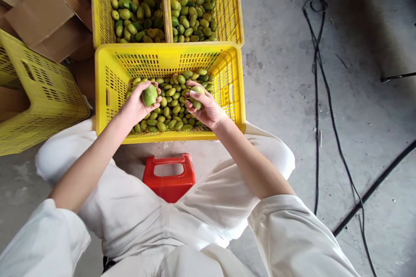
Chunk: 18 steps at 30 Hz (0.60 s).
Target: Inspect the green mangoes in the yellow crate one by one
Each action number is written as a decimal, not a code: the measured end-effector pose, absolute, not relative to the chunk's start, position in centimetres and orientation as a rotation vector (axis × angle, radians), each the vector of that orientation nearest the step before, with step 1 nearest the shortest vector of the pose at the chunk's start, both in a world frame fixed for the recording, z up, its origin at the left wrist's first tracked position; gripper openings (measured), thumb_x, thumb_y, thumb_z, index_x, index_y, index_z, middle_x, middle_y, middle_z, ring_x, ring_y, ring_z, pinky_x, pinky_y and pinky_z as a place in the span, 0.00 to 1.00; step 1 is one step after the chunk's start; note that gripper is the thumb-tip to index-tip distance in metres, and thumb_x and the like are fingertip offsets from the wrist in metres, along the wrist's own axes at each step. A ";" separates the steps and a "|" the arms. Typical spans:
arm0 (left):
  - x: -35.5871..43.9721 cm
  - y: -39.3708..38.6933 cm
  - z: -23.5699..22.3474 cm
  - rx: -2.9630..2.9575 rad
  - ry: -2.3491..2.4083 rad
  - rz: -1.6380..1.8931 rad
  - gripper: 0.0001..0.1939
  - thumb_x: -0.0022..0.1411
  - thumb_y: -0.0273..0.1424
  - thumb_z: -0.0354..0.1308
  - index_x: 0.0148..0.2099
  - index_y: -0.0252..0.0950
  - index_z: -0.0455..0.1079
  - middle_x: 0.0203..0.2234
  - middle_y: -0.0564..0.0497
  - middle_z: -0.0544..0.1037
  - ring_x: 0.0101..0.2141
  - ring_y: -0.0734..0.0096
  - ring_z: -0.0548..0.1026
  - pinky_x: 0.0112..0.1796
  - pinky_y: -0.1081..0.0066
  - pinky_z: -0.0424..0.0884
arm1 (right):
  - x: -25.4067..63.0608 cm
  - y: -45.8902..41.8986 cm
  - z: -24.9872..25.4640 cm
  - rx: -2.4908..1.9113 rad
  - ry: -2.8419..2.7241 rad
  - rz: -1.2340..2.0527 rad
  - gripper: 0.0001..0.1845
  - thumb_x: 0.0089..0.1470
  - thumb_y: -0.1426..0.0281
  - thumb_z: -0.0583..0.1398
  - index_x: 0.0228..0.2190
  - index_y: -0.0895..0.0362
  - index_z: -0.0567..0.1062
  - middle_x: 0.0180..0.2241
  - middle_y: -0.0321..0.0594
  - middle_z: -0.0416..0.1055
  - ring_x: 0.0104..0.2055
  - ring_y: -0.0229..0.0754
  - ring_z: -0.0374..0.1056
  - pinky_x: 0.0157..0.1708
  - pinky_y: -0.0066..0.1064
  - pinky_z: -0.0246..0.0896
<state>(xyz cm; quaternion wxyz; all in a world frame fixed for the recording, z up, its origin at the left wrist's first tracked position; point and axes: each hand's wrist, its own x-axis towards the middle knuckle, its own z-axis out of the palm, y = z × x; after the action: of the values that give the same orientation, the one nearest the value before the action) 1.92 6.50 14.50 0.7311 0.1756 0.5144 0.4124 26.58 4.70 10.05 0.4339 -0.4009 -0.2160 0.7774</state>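
Observation:
My left hand (143, 101) is closed round a green oval fruit (150, 95) that looks like a small mango. In my right hand (208, 108) sits a similar green fruit (196, 97), gripped between thumb and fingers. Both hands are above the near yellow crate (169, 136), over a heap of small green fruits (173, 106) lying in it. The fingertips of both hands are partly hidden behind the fruits they hold.
Two more yellow crates (167, 4) with green fruits stand just beyond. To the left are another yellow crate (48, 91) and cardboard boxes (45, 17). A red plastic stool (172, 181) is between my legs. Black cables (316, 73) lie on the floor to the right.

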 end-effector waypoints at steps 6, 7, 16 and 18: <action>1.7 6.4 13.9 0.458 1.069 0.967 0.10 0.69 0.34 0.74 0.49 0.39 0.79 0.45 0.45 0.88 0.52 0.56 0.89 0.53 0.61 0.88 | 26.6 5.1 9.7 -0.969 -0.488 1.954 0.22 0.62 0.57 0.76 0.52 0.46 0.78 0.41 0.32 0.81 0.40 0.41 0.80 0.37 0.31 0.80; 1.7 6.3 13.8 0.483 1.054 0.964 0.13 0.67 0.33 0.77 0.49 0.40 0.79 0.45 0.46 0.88 0.52 0.56 0.89 0.53 0.62 0.87 | 26.6 5.2 9.7 -0.962 -0.469 1.960 0.20 0.64 0.57 0.74 0.52 0.46 0.78 0.42 0.34 0.83 0.43 0.44 0.82 0.41 0.34 0.83; 1.7 5.8 14.2 0.520 0.955 0.890 0.29 0.39 0.24 0.85 0.40 0.40 0.72 0.36 0.56 0.81 0.32 0.77 0.80 0.24 0.83 0.65 | 26.0 5.0 9.2 -0.980 -0.476 1.904 0.20 0.60 0.61 0.75 0.51 0.45 0.79 0.47 0.35 0.85 0.57 0.50 0.84 0.62 0.46 0.83; 1.8 5.7 14.3 0.561 0.952 0.875 0.29 0.40 0.26 0.85 0.41 0.40 0.73 0.36 0.56 0.81 0.29 0.78 0.78 0.23 0.82 0.64 | 25.9 5.0 9.2 -1.029 -0.479 1.885 0.22 0.59 0.59 0.79 0.50 0.46 0.79 0.43 0.34 0.82 0.52 0.47 0.83 0.57 0.41 0.84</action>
<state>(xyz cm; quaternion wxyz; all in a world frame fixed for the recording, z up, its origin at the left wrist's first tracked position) 1.83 5.75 14.30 0.7617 0.2576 0.4377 0.4023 25.91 4.99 9.19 0.4535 -0.4169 -0.1941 0.7634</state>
